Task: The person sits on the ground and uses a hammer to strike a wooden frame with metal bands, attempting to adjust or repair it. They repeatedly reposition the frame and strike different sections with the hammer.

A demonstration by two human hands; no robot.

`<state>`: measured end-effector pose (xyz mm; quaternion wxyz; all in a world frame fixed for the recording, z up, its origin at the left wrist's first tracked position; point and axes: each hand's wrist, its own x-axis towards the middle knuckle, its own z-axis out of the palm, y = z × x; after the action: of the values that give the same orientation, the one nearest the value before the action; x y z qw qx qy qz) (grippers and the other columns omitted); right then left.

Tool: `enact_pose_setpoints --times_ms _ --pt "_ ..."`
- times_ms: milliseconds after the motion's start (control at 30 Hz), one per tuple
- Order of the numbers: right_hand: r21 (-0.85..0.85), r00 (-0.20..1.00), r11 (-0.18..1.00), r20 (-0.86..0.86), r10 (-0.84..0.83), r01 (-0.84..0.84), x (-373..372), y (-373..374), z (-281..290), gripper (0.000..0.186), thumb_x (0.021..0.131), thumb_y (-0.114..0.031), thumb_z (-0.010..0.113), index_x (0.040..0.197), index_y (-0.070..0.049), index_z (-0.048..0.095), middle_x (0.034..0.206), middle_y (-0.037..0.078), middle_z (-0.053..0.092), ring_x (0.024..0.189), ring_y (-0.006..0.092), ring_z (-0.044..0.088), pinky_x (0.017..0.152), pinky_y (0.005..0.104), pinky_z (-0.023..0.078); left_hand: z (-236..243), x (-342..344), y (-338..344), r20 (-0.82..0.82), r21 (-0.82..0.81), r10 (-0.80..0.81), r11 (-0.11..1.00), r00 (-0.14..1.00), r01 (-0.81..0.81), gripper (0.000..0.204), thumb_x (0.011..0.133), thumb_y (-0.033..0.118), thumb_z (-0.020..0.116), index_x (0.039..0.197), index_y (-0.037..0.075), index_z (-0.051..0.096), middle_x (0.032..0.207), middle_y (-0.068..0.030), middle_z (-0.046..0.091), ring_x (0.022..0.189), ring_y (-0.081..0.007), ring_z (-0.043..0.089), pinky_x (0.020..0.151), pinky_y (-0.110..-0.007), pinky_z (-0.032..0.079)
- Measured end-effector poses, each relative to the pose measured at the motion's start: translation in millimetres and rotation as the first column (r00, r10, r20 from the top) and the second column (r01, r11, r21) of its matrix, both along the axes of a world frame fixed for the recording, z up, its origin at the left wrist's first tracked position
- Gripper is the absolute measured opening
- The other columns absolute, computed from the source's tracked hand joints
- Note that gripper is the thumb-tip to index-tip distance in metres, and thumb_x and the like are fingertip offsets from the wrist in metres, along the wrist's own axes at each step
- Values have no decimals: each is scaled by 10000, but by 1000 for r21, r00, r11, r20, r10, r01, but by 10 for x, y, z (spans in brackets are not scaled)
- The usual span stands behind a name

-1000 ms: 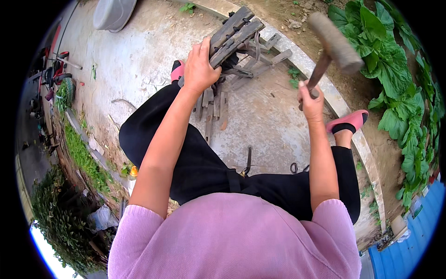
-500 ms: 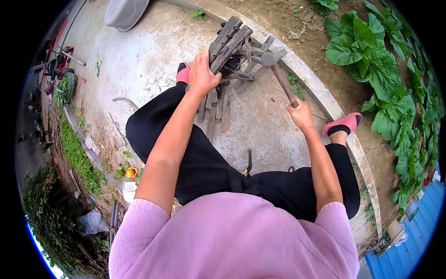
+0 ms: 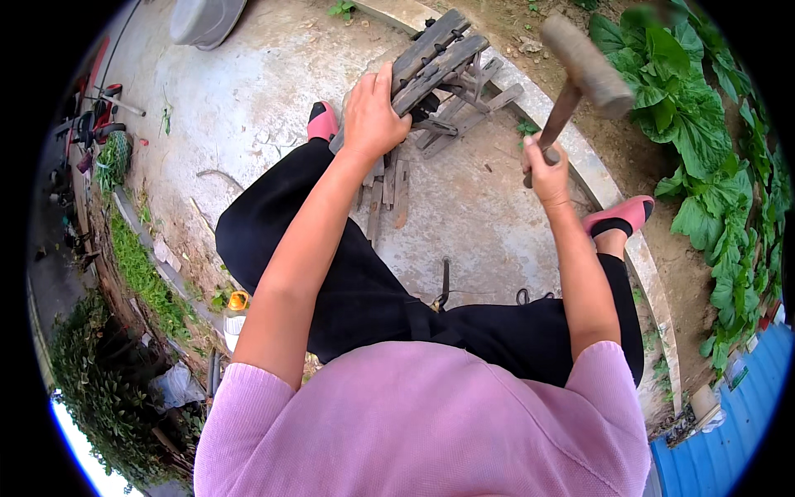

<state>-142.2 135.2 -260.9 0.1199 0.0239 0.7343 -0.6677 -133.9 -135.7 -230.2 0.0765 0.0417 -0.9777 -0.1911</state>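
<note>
My left hand is closed round the near edge of an old weathered wooden slatted frame, perhaps a folding stool. Its two thick slats face up, with dark fittings between them and thin legs or struts on the right. In my right hand is the handle of a hammer. The hammer's thick, blunt head is raised, apart from the frame and to its right. Several loose wood strips lie on the concrete below the frame, partly hidden by my left hand and the frame.
My feet in pink slippers are spread either side. A curved concrete kerb borders a soil bed with leafy green plants. A metal tool lies near my lap. A grey tub and a yellow-capped bottle stand at left.
The hammer has swung up and away from the frame, its head now higher and further right. My left hand and the frame have shifted slightly up and right in view.
</note>
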Motion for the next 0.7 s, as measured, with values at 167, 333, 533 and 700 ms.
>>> enact_pose_setpoints --times_ms 167,333,533,700 --pt "588 937 772 347 31 -243 559 363 -1303 266 744 -277 573 679 -23 532 550 65 517 510 181 514 502 330 409 -27 -2 -114 -64 -7 -36 999 997 36 758 577 138 687 1246 59 340 1031 -152 461 974 -335 456 839 -392 395" --pt "343 850 931 521 -76 -128 344 326 -744 263 751 -246 583 613 -45 484 515 44 485 435 151 475 422 313 378 -116 -24 -212 -57 24 30 999 998 -28 748 574 141 674 1239 54 343 1036 -158 461 962 -346 462 843 -392 399" --pt "172 958 985 285 -37 -13 -137 424 350 270 800 -228 584 621 -88 437 503 -15 421 389 88 392 374 255 319 -110 67 -257 -93 58 44 998 995 -39 757 566 125 649 1249 44 333 1032 -176 462 973 -351 458 861 -387 387" --pt "-28 998 998 -40 49 -50 -375 222 1047 201 803 -209 593 714 -54 502 544 -15 450 461 72 418 430 227 333 -102 54 -179 -103 29 5 1000 995 -2 749 574 138 652 1250 46 342 1044 -170 467 977 -345 459 864 -387 388"
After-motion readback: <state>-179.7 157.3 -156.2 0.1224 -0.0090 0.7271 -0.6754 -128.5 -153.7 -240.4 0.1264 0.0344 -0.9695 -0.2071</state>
